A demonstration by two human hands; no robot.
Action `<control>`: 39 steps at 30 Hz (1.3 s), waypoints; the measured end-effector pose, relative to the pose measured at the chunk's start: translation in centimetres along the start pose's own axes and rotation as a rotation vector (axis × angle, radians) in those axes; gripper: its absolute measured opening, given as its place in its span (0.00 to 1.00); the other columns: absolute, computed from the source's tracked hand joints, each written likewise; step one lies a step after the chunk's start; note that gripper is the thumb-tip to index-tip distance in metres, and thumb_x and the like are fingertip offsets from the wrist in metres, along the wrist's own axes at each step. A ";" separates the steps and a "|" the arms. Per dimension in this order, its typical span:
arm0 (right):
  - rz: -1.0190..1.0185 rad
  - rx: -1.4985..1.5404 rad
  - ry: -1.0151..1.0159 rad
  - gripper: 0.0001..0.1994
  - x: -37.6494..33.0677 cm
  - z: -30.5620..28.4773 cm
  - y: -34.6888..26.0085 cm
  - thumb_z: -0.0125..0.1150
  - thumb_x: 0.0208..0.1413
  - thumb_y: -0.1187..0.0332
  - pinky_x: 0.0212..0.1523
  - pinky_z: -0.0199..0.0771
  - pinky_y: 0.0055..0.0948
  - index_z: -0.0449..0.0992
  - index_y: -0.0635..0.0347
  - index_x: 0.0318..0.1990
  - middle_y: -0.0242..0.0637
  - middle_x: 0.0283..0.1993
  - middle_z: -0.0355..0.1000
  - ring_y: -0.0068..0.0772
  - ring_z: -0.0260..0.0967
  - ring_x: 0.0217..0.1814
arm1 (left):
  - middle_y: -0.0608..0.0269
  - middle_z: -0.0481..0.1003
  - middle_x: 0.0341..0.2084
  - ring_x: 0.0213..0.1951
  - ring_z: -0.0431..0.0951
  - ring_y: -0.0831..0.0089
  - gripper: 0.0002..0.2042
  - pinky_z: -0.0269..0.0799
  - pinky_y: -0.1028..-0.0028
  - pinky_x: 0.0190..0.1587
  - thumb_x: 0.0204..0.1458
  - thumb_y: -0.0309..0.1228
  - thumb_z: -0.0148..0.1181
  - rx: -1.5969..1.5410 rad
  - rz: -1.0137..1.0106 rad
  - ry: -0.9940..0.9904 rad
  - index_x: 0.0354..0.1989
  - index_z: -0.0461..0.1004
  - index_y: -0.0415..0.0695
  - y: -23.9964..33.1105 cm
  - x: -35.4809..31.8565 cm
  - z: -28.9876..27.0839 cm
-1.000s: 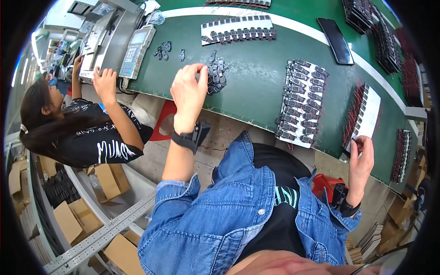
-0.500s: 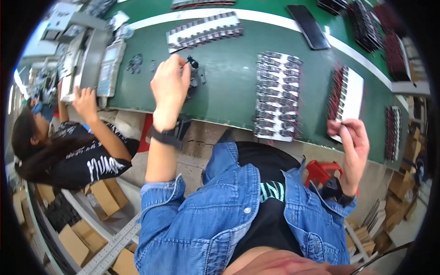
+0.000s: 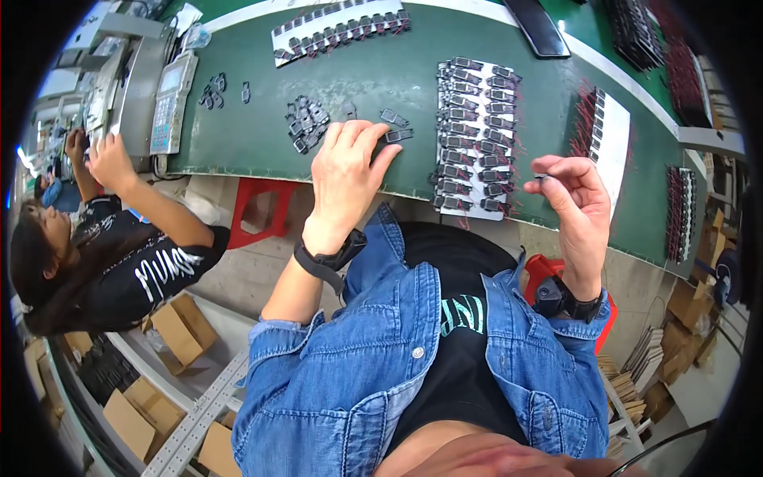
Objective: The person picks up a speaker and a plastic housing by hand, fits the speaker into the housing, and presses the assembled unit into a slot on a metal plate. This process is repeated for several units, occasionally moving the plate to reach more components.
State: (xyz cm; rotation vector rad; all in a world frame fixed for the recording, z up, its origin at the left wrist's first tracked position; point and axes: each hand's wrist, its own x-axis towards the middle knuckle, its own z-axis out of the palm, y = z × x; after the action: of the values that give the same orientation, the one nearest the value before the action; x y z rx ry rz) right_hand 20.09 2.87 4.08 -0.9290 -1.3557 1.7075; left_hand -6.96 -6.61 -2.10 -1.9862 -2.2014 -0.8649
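L hand (image 3: 346,171) flat, released, by small black part (image 3: 399,135), long axis left-right; R hand (image 3: 576,199) pinching sth tiny.

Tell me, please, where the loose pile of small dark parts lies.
In the head view, the pile lies on the green table, just left of the left hand.

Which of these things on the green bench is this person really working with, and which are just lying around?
In use:
left hand
loose black parts
right hand
white tray of parts

Lying about:
grey handheld device
cardboard boxes
red stool
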 end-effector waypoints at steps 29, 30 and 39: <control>0.021 -0.084 -0.061 0.09 1.1 2.9 2.3 0.59 0.61 0.77 0.45 0.71 0.20 0.75 0.65 0.47 0.31 0.39 0.75 0.20 0.71 0.40 | 0.59 0.80 0.27 0.27 0.80 0.67 0.02 0.74 0.73 0.30 0.52 0.25 0.65 -0.321 0.024 0.286 0.32 0.79 0.41 -1.2 -2.9 -1.3; 0.010 -0.101 -0.041 0.09 0.7 2.5 1.9 0.59 0.61 0.77 0.45 0.71 0.20 0.75 0.65 0.47 0.32 0.39 0.75 0.21 0.72 0.40 | 0.59 0.80 0.27 0.27 0.80 0.67 0.02 0.74 0.73 0.30 0.52 0.25 0.65 -0.325 0.010 0.280 0.32 0.79 0.41 -1.5 -4.3 -1.8; -0.066 -0.211 -0.059 0.08 -0.6 2.0 0.0 0.57 0.61 0.78 0.44 0.73 0.24 0.74 0.66 0.47 0.36 0.40 0.73 0.25 0.72 0.40 | 0.42 0.78 0.41 0.46 0.77 0.44 0.15 0.73 0.56 0.49 0.60 0.37 0.52 -0.413 -0.346 -0.340 0.47 0.77 0.41 -8.8 -13.4 14.7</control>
State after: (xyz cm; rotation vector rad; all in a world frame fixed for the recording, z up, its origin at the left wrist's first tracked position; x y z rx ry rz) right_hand 18.61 1.50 4.44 -0.9447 -1.6113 1.5746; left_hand -8.15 -12.49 -23.04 -2.0774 -2.8157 -1.1807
